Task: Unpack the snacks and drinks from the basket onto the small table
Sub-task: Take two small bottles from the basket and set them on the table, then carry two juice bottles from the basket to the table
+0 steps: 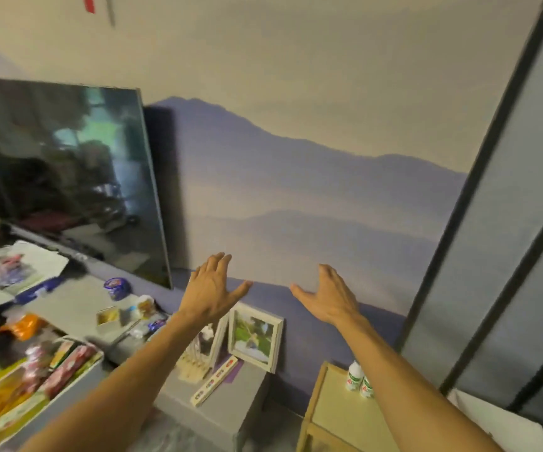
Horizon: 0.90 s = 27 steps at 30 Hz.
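- Both arms reach out in front of the wall with the mountain picture.
- The left hand (213, 290) is up in the air, back toward the camera. Its grip is spread wide, with the fingers pointing up and the thumb sticking out to the right. It holds nothing.
- The right hand (327, 296) is up in the air too, beside the left hand but apart from it. Its grip is also spread, with the thumb pointing left. It holds nothing.
- The basket (51, 396) is at the bottom left, on the long gray counter (74, 305). It is a gray box full of snack packs (67, 360). The packs are blurry. The long pink ones lie with their long side running from near left to far right.
- The small table (332, 406) is low on the right, pale yellow with a wood edge.
- Two little drink bottles (359, 380) stand upright on the small table, near its far edge. They are white with green labels and touch each other. Their caps point up.
- A big dark TV (67, 177) stands on the gray counter at the left.
- A round blue tin (117, 287) sits near the corner of the TV.
- A white picture frame (256, 337) leans against the wall, under the left hand.
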Motion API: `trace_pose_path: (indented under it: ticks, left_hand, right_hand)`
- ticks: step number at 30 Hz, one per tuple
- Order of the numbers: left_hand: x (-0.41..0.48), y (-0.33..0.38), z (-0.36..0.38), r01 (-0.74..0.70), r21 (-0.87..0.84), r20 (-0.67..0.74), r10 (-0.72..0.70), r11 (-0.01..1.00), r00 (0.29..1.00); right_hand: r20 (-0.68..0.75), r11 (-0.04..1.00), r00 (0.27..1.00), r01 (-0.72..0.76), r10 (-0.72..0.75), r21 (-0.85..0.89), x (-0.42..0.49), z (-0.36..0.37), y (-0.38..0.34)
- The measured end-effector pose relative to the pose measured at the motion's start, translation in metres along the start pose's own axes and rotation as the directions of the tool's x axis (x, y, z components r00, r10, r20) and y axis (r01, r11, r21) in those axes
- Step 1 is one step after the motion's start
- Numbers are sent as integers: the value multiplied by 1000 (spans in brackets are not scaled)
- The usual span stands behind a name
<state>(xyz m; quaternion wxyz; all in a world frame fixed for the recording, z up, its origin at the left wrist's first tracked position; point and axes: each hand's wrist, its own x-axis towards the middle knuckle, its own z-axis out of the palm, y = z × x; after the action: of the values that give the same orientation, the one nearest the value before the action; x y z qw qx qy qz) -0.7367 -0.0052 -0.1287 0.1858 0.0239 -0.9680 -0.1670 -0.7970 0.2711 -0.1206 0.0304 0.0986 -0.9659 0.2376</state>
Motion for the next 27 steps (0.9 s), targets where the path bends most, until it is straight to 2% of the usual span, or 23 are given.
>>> trace_pose_path:
  ticks: [5, 12, 15, 18, 27]
  left_hand:
    - [-70, -116, -65, 247, 30, -83, -244, 969, 966]
    - [-164, -259, -136, 532, 39, -133, -523, 846, 842]
    - [-206, -323, -154, 628, -7, -170, -620, 778, 766]
    - [-243, -378, -165, 713, -15, -151, -706, 701, 692]
    - [-281, -508, -143, 821, 9, -17, -821, 571, 571]
  right_hand:
    - [123, 975, 967, 218, -221, 38, -4, 61, -132]
    - [285, 898, 852, 427, -440, 110, -27, 172, -312]
    - [336, 878, 813, 464, -476, 122, -36, 223, -375]
    - [390, 853, 766, 507, -511, 122, -45, 271, -423]
    - [569, 829, 632, 531, -526, 176, -39, 395, -507]
